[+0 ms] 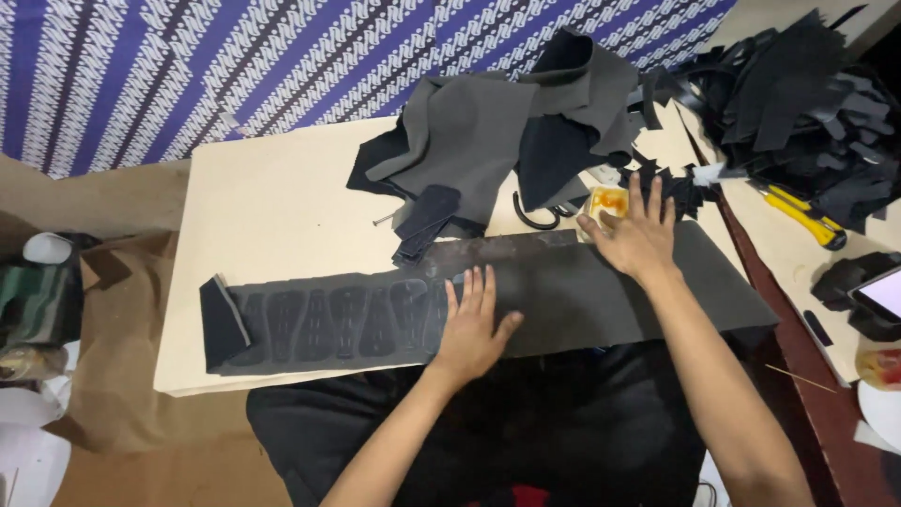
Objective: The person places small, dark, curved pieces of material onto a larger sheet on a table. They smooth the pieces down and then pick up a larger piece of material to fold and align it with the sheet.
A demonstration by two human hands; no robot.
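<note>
A long dark grey sheet of material lies across a pale board, with several tapered shapes marked on its left part. My left hand presses flat on the sheet beside those shapes, fingers apart. My right hand rests at the sheet's far edge, fingers spread, its fingertips at a small white tub with orange glue. Neither hand holds anything.
A heap of grey and black fabric pieces lies on the board's far side, with a curved black tool beside it. Black offcuts pile up at the right, near a yellow utility knife. Patterned blue cloth hangs behind.
</note>
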